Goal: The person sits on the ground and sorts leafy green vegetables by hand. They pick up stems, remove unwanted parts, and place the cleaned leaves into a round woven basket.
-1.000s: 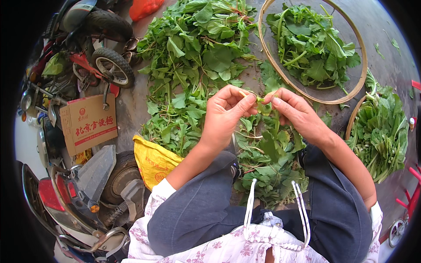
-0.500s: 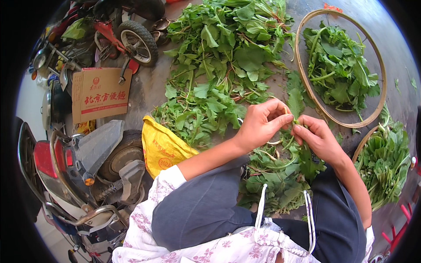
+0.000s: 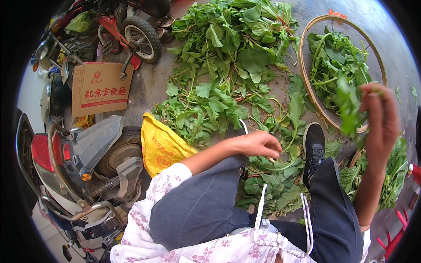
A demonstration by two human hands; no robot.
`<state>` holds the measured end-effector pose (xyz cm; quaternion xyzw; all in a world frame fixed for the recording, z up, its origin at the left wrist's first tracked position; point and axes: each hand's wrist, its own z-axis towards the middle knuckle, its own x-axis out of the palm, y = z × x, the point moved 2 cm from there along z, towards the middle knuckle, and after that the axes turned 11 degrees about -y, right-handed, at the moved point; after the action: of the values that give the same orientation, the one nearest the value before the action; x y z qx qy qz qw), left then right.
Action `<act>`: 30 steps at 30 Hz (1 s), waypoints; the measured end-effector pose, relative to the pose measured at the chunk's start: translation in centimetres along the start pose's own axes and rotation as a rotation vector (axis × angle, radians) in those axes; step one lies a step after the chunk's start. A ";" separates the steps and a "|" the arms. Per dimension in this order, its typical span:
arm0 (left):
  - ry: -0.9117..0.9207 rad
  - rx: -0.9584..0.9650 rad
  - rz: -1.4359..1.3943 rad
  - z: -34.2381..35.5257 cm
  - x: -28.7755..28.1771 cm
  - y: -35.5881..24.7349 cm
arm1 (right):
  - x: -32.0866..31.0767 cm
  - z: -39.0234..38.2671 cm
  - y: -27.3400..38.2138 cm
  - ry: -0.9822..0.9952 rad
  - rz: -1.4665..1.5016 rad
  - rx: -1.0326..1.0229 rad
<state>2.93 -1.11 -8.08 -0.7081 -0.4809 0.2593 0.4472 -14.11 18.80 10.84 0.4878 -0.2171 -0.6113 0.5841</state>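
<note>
My right hand (image 3: pixel 380 114) is raised at the right, closed on a leafy green stalk (image 3: pixel 348 107) blurred by motion. It is beside the round wooden-rimmed basket (image 3: pixel 307 83), which holds a heap of leafy greens (image 3: pixel 340 61). Over the pile of leaves and stems (image 3: pixel 274 190) between my legs, my left hand (image 3: pixel 262 143) hangs with its fingers loosely bent and parted, nothing visible in them. A large heap of greens with reddish stems (image 3: pixel 232 48) spreads on the ground ahead. A second basket of greens (image 3: pixel 386 175) stands at the right, partly behind my right forearm.
A yellow sack (image 3: pixel 162 144) lies by my left knee. At the left stand a motorbike (image 3: pixel 105 158), a cardboard box (image 3: pixel 100 90) and a small red bicycle (image 3: pixel 131 39). My black shoe (image 3: pixel 314 151) rests near the basket. Something red (image 3: pixel 397 234) is at the lower right.
My hands, together over the pile before, have come apart. The right one has swung right and up with the green stalk; the left has dropped back slightly. My shoe is now uncovered.
</note>
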 end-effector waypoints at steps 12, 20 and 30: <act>-1.122 0.003 1.113 3.1 -18.6 5.7 | 0.6 -0.1 -10.0 0.062 -0.968 -0.432; -1.080 -0.285 1.048 2.6 -20.5 8.1 | 4.6 -5.1 -7.9 0.328 -0.532 -0.222; -0.985 0.244 -0.419 -5.1 -16.0 -4.5 | 5.6 -6.0 -6.5 0.423 -0.042 0.190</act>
<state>-1.45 -17.09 -2.75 -0.3354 -0.7305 0.5193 0.2901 -11.36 16.86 0.90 0.6625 -0.1361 -0.4843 0.5550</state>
